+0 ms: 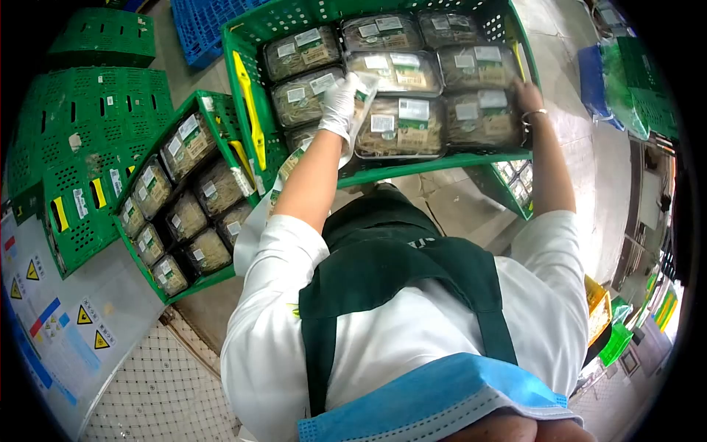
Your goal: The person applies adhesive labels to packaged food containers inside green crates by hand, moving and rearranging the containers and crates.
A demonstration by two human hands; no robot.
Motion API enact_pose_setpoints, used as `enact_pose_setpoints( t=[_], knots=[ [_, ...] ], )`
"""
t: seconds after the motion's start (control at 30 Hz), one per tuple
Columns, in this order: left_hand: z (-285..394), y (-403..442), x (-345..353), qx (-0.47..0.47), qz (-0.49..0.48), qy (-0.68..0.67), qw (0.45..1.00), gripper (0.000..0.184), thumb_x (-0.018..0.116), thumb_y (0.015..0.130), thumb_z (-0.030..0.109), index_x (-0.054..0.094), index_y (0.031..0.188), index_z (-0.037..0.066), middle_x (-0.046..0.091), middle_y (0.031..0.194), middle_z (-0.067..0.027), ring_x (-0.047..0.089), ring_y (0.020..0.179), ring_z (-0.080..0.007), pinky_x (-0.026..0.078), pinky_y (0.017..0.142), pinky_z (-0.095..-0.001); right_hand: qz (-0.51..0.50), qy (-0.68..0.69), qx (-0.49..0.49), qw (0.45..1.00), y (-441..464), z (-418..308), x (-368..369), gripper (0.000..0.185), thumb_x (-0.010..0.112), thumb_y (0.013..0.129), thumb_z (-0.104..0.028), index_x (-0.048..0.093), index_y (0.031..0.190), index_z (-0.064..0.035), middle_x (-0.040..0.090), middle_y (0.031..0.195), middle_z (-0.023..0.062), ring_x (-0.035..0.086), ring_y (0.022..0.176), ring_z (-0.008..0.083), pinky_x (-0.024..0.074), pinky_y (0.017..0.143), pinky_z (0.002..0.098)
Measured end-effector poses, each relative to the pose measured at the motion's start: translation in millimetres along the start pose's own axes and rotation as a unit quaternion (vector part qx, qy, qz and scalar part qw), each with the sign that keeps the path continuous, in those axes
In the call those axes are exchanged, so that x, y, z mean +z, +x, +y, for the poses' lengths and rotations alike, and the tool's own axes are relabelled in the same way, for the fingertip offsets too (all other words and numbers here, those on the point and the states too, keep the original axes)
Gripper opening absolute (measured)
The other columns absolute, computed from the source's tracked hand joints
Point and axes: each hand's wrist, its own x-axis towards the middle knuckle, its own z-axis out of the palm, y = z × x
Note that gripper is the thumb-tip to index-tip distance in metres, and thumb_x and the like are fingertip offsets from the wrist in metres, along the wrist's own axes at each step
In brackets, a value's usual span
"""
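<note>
My left hand [339,107], in a white glove, is closed around a strip of labels [363,99] on clear-looking backing. More of the strip hangs beside my left forearm. Under it stands a large green crate [353,177] holding several clear plastic trays of pale, stringy food with white and tan labels. Nearest that hand is a tray [401,127] in the front row. My bare right hand [527,97], with a bracelet at the wrist, is at the crate's right side, beside a labelled tray [482,118]. Its fingers are blurred and partly hidden.
A second green crate [210,99] of similar trays sits tilted at the left. Behind it are stacked green crates [103,158] and a blue crate [199,33]. Another green crate [501,193] shows beneath the large one. A panel with warning signs [81,317] stands lower left.
</note>
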Motion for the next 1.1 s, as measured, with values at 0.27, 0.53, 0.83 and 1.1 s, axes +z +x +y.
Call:
enact_pose_setpoints(
  t=[0.27,0.53,0.83,1.1],
  knots=[
    [12.9,-0.9,22.4,0.037,-0.068,0.606,0.792,0.05,0.034,0.083,0.049,0.056,0.081,0.004,0.059,0.081,-0.0169,0.057,0.077,-0.0322,0.044,0.068,-0.0382,0.209,-0.17,-0.08,0.96,-46.5,-71.8,-27.3,0.042,0.047,0.077,-0.04,0.046,0.107,-0.0109,0.051,0.108,0.0133,0.05,0.095,0.0303,0.0425,0.078,0.0398],
    [182.5,-200.5,-134.7,0.052,-0.023,0.451,0.891,0.034,0.051,0.08,0.034,0.057,0.08,0.001,0.055,0.065,-0.0142,0.054,0.061,-0.0204,0.042,0.058,-0.0295,-0.016,-0.128,-0.189,0.973,-59.7,-160.8,1.8,0.056,0.058,0.073,-0.036,0.044,0.112,0.0013,0.047,0.113,0.0204,0.048,0.1,0.0336,0.0402,0.083,0.0378],
    [97.1,-473.2,-428.3,-0.123,0.444,0.231,0.857,0.036,0.048,0.084,0.032,0.058,0.084,-0.003,0.058,0.068,-0.0067,0.051,0.067,-0.0096,0.04,0.061,-0.0248,-0.314,0.229,-0.543,0.745,-372.7,-506.2,181.1,0.034,0.052,0.081,-0.031,0.054,0.099,-0.0028,0.058,0.094,0.0139,0.056,0.085,0.0229,0.0425,0.075,0.0305],
    [41.9,-549.2,-505.7,-0.223,0.567,0.197,0.768,0.041,0.044,0.083,0.035,0.058,0.089,-0.003,0.059,0.072,-0.0115,0.053,0.066,-0.0173,0.041,0.066,-0.0299,-0.263,0.164,-0.23,0.922,-567.5,-699.3,351.0,0.058,0.034,0.083,-0.047,0.03,0.116,0.0,0.038,0.12,0.0205,0.049,0.098,0.0359,0.0424,0.077,0.0441]
  ],
)
